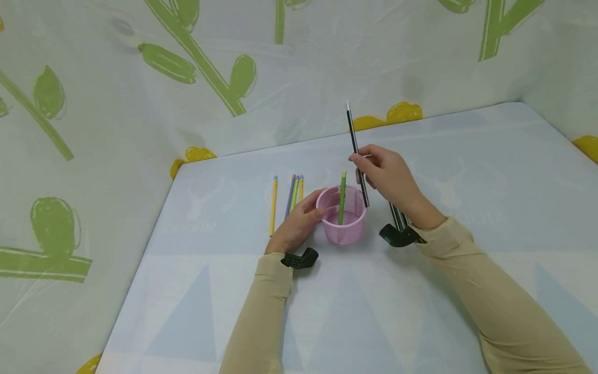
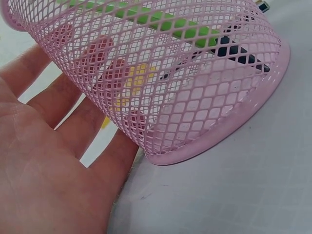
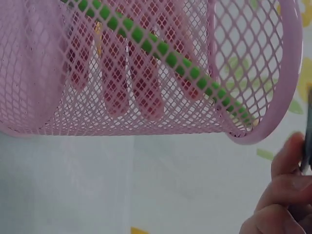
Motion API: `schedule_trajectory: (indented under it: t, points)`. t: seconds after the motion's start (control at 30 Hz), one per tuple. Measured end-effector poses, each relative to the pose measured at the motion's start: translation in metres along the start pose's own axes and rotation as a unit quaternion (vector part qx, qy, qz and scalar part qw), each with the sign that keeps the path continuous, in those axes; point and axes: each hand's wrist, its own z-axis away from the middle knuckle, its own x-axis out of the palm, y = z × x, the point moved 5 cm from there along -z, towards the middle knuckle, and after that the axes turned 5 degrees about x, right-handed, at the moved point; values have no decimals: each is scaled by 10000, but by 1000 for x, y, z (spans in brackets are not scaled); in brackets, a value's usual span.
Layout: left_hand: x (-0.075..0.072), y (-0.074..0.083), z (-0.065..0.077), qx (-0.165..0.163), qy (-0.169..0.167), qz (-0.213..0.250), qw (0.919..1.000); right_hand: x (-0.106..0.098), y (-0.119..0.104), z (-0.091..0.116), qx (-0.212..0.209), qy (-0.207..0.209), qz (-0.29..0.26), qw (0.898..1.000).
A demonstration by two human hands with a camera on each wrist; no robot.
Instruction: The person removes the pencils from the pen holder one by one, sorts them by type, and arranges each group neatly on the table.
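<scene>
A pink mesh pencil cup [image 1: 344, 236] stands on the table, with a green pencil [image 1: 342, 197] leaning inside it. My left hand [image 1: 299, 222] holds the cup from its left side, thumb at the rim and fingers behind the wall. Through the mesh in the right wrist view, those fingers [image 3: 146, 92] show spread along the far side. My right hand [image 1: 385, 171] pinches a black pencil with pale stripes [image 1: 352, 130] about its middle. That pencil is nearly upright, and its lower end overlaps the cup's right rim in the head view.
Left of the cup lie a yellow pencil [image 1: 273, 208] and several others, among them a purple pencil [image 1: 290, 196]. Dark striped pencils [image 1: 398, 215] lie partly hidden beneath the right wrist. Leaf-patterned cloth [image 1: 303, 78] rises behind the table.
</scene>
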Motion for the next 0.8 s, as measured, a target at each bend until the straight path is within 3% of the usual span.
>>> schedule_trajectory:
  t: [0.13,0.37,0.5,0.73,0.8]
  points:
    - [-1,1,0,62,20,-44,10000,-3,1,-1,5,161,-167,9997]
    - [-2,0,-1,132,58,-134,9998,-4,7,-5,64,61,-143,9999]
    - [-2,-1,-1,128,11,-48,9999,-3,27,-12,373,-133,131,9991]
    - [-4,-2,-1,126,-110,-345,9993,-6,54,-20,949,-471,396,9936]
    - [-4,-1,-1,126,-96,-169,9997,-7,59,-22,1070,-513,484,9918]
